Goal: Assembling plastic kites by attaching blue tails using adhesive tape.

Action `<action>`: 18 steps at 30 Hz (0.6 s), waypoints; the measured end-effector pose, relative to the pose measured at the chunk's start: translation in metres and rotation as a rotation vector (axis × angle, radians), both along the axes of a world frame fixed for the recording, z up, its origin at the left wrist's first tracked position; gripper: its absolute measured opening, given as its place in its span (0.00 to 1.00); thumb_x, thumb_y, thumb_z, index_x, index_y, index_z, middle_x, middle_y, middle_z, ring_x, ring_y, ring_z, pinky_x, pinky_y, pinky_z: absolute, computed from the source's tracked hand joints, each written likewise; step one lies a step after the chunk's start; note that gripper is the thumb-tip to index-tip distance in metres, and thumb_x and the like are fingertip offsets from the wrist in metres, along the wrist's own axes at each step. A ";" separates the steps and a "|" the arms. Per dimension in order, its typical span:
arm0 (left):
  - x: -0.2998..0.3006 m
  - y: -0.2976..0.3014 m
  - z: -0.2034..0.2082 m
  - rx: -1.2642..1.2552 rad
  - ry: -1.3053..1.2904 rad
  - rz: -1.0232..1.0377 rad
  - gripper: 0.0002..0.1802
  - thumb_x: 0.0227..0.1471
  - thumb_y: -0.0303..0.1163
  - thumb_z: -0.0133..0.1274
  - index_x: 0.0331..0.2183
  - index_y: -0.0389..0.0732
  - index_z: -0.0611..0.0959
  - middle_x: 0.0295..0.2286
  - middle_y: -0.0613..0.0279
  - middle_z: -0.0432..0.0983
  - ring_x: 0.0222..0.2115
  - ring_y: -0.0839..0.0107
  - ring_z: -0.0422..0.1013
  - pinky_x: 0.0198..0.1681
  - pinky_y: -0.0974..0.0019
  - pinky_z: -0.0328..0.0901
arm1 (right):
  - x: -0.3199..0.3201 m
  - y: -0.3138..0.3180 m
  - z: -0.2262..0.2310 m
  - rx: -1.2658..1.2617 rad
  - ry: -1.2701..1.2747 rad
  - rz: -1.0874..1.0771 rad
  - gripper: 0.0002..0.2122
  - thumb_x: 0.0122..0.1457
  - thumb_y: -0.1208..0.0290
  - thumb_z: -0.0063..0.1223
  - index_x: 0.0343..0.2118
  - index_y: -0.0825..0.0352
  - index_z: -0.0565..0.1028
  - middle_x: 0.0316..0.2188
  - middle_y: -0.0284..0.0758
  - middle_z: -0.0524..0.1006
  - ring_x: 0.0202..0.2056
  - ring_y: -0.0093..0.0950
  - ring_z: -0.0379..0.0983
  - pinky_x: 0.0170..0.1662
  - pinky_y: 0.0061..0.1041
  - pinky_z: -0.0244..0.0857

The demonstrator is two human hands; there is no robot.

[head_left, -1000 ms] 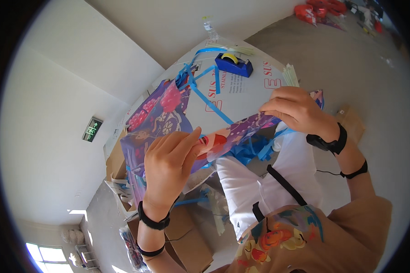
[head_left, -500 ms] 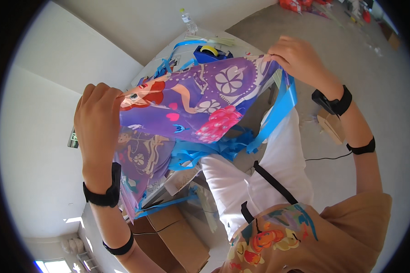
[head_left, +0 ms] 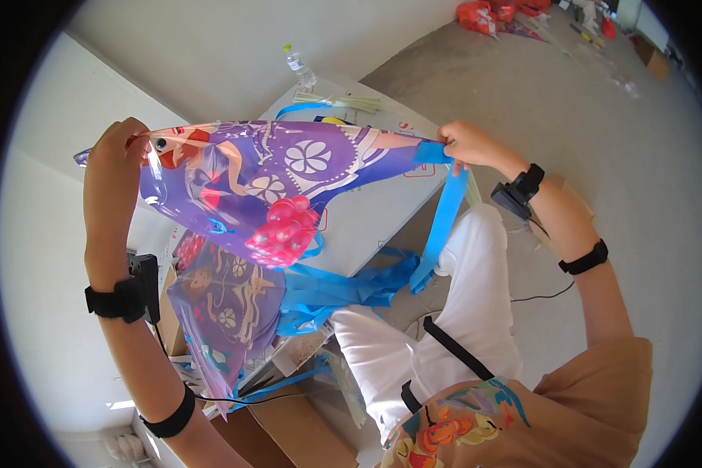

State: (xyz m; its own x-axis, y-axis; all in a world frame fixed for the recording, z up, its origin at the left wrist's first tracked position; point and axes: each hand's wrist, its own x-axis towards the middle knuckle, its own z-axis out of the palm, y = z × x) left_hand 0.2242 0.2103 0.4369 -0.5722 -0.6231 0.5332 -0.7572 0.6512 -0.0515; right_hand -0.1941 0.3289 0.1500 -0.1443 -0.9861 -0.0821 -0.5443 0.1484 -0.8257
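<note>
A shiny purple kite sail (head_left: pixel 312 156), printed with a red-haired cartoon figure and pink balloons, is stretched between my two hands above the table. My left hand (head_left: pixel 115 156) grips its left part, fingers closed on the edge. At its right tip, my right hand (head_left: pixel 472 147) pinches the corner where a blue ribbon tail (head_left: pixel 447 226) joins it and hangs down. Under the lifted sail, a second purple printed sail (head_left: pixel 226 300) lies over the table's near left side. More blue ribbon (head_left: pixel 343 292) is bunched by my knees.
The white table (head_left: pixel 366 222) holds thin pale sticks (head_left: pixel 351 102) and a clear bottle (head_left: pixel 300 66) with a yellow-green cap. A cardboard box (head_left: pixel 296 421) stands on the floor by my legs. A black cable (head_left: pixel 542 298) runs at the right. Red bags (head_left: pixel 480 17) lie far off.
Both hands have moved left and the right one lower, pulling the sail wider and flatter. The blue ribbon's end now shows at the right corner. More of the table is visible beneath.
</note>
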 end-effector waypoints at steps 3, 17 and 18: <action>0.000 -0.002 0.001 -0.096 -0.031 -0.039 0.09 0.60 0.29 0.51 0.35 0.33 0.80 0.28 0.52 0.78 0.28 0.64 0.76 0.36 0.64 0.69 | -0.002 -0.009 -0.018 0.011 -0.318 -0.141 0.11 0.59 0.81 0.47 0.45 0.74 0.74 0.35 0.41 0.80 0.30 0.33 0.84 0.29 0.25 0.78; 0.000 -0.057 0.013 -0.362 0.192 -0.072 0.13 0.63 0.38 0.53 0.42 0.40 0.84 0.32 0.58 0.84 0.32 0.66 0.79 0.37 0.66 0.70 | -0.143 -0.013 -0.067 -0.209 0.067 -0.581 0.11 0.60 0.70 0.59 0.44 0.68 0.79 0.36 0.41 0.82 0.28 0.28 0.82 0.26 0.28 0.74; 0.002 -0.060 0.016 -0.405 0.198 -0.033 0.14 0.64 0.41 0.54 0.43 0.42 0.86 0.32 0.59 0.84 0.31 0.68 0.78 0.37 0.67 0.70 | -0.163 -0.013 -0.062 -0.280 0.198 -0.569 0.13 0.61 0.69 0.58 0.47 0.66 0.78 0.38 0.42 0.82 0.30 0.32 0.83 0.29 0.30 0.74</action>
